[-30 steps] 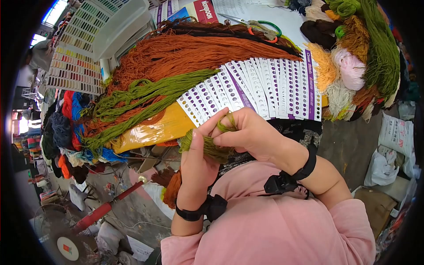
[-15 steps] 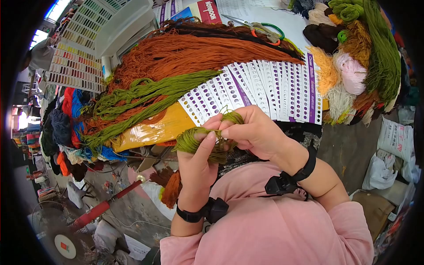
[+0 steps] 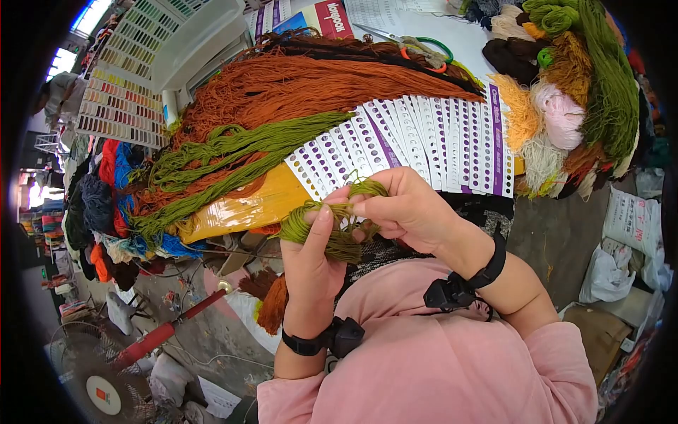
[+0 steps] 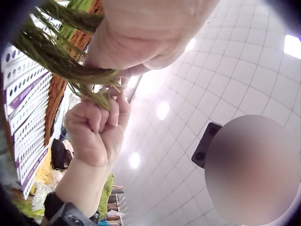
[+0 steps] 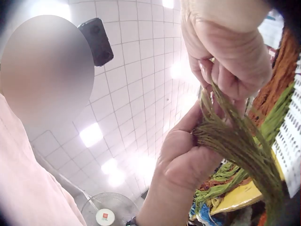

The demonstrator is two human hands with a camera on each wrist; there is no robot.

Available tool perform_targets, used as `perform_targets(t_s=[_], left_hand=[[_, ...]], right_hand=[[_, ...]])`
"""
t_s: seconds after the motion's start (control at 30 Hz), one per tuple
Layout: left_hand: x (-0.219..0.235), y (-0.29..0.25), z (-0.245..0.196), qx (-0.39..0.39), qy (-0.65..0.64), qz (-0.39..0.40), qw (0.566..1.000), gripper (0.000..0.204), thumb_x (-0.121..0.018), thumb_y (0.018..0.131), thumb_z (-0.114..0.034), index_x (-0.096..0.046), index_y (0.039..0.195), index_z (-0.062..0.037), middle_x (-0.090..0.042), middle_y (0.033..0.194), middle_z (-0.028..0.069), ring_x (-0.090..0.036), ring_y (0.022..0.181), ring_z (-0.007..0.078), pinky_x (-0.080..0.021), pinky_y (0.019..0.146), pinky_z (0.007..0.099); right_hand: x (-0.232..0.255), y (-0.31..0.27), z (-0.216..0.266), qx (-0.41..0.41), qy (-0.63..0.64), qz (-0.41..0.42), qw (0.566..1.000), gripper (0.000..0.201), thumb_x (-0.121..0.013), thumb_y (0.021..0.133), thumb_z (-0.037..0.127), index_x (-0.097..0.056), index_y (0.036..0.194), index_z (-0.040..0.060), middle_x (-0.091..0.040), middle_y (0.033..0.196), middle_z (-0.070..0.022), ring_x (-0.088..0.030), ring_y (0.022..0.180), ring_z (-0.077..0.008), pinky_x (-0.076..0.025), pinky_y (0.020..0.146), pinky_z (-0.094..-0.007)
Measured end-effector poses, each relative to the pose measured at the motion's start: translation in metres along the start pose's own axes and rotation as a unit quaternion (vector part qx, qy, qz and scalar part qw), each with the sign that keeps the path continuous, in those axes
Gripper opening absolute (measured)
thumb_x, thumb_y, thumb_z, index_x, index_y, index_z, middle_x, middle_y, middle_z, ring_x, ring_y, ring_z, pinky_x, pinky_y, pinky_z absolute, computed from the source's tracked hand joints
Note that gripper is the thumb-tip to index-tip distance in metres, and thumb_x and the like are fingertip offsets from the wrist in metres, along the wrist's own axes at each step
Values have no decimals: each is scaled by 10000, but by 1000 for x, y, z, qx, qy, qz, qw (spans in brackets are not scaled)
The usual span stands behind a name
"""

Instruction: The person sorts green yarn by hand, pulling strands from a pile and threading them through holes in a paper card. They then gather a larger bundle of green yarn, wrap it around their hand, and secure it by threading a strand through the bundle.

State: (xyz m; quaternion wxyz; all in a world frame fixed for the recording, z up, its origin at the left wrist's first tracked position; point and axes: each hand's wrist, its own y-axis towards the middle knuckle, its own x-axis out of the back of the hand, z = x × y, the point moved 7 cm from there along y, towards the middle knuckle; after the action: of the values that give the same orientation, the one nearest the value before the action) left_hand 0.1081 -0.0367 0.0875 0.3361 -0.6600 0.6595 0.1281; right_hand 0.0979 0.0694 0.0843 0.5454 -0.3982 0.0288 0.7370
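An olive-green yarn skein (image 3: 296, 223) is draped over the fingers of my left hand (image 3: 308, 265), whose thumb presses on its strands. Close beside it, my right hand (image 3: 413, 215) pinches part of the same skein between thumb and fingers, and a small loop bulges above its fingertips. In the right wrist view the yarn strands (image 5: 235, 146) fan down across the left palm, gathered at the top where both hands' fingertips meet. The left wrist view shows the right hand (image 4: 96, 129) with fingers curled at the bundle's end.
Long rust-brown yarn (image 3: 304, 78) and olive yarn (image 3: 240, 145) lie across the table, beside a fan of white hole-punched cards (image 3: 424, 134). Scissors (image 3: 424, 49), a notebook (image 3: 333, 18) and colored yarn bundles (image 3: 561, 109) sit around them. A standing fan (image 3: 106, 389) is at lower left.
The two hands stay close together, and the right fingers have shifted slightly on the yarn. My left fingers have bent, and more of the green skein shows spread over them.
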Motion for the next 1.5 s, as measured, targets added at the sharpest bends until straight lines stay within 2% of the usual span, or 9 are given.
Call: perform_targets(t_s=[0.23, 0.33, 0.53, 0.7, 0.83, 0.93, 1.03, 1.4, 1.5], left_hand=[[0, 0, 3, 12, 7, 47, 999, 211, -444, 837, -99, -513, 970, 50, -538, 970, 173, -559, 799, 198, -492, 613, 296], [1, 0, 3, 17, -17, 34, 999, 199, -448, 838, -101, -519, 959, 41, -530, 999, 169, -550, 824, 198, -481, 624, 296], [2, 0, 3, 4, 6, 39, 999, 246, -450, 830, -92, -485, 1012, 69, -540, 951, 143, -547, 820, 189, -473, 688, 296], [3, -1, -1, -26, 8, 48, 998, 113, -495, 804, -50, -577, 846, 16, -528, 1033, 153, -528, 901, 195, -433, 784, 315], [0, -1, 0, -4, -29, 47, 998, 130, -495, 803, -47, -576, 884, 16, -531, 1035, 137, -523, 909, 188, -430, 786, 305], [-1, 1, 2, 14, -40, 36, 998, 139, -494, 806, -53, -576, 896, 15, -532, 1038, 128, -521, 910, 184, -429, 789, 305], [0, 2, 2, 7, -16, 35, 999, 156, -489, 814, -76, -571, 910, 15, -520, 1056, 139, -517, 923, 195, -427, 800, 318], [2, 6, 2, -6, -45, 31, 999, 139, -465, 829, -73, -550, 906, 5, -520, 1053, 133, -507, 920, 174, -424, 806, 311], [3, 6, 1, -4, -27, -39, 999, 130, -432, 849, -99, -517, 826, -3, -532, 939, 92, -503, 841, 163, -429, 749, 313]], right_hand=[[-8, -4, 7, 27, -115, 12, 993, 132, -572, 687, 21, -588, 809, -28, -553, 638, -29, -494, 500, -52, -295, 380, -156], [-8, -5, 7, 28, -112, -12, 993, 62, -578, 694, 47, -581, 710, -13, -562, 592, -52, -401, 437, -20, -243, 374, -150], [-7, -6, 5, 3, -70, 10, 998, 111, -568, 701, 34, -585, 789, -32, -547, 638, -15, -464, 487, -46, -314, 414, -156], [-4, -1, 2, 24, 26, 55, 998, 138, -536, 733, 68, -573, 832, -22, -524, 612, -2, -391, 453, -28, -264, 401, -153], [1, 1, -2, -12, 71, 66, 995, 162, -517, 753, 94, -564, 867, -10, -516, 604, 0, -370, 444, -27, -257, 396, -160], [-3, -1, 2, -8, -34, 11, 999, 117, -537, 739, 78, -580, 813, -3, -525, 610, -2, -402, 460, -32, -289, 404, -164], [-10, 0, 4, 10, -123, 15, 992, 116, -558, 728, 67, -600, 826, 19, -569, 677, 23, -338, 439, 19, -219, 362, -146], [-7, 3, 7, 11, -58, -13, 998, 113, -544, 712, 37, -597, 801, -12, -545, 656, -1, -433, 501, -28, -305, 421, -165], [-5, 9, 2, 41, -36, 31, 998, 120, -524, 730, 48, -574, 825, -5, -543, 653, -7, -414, 481, -33, -298, 421, -169]])
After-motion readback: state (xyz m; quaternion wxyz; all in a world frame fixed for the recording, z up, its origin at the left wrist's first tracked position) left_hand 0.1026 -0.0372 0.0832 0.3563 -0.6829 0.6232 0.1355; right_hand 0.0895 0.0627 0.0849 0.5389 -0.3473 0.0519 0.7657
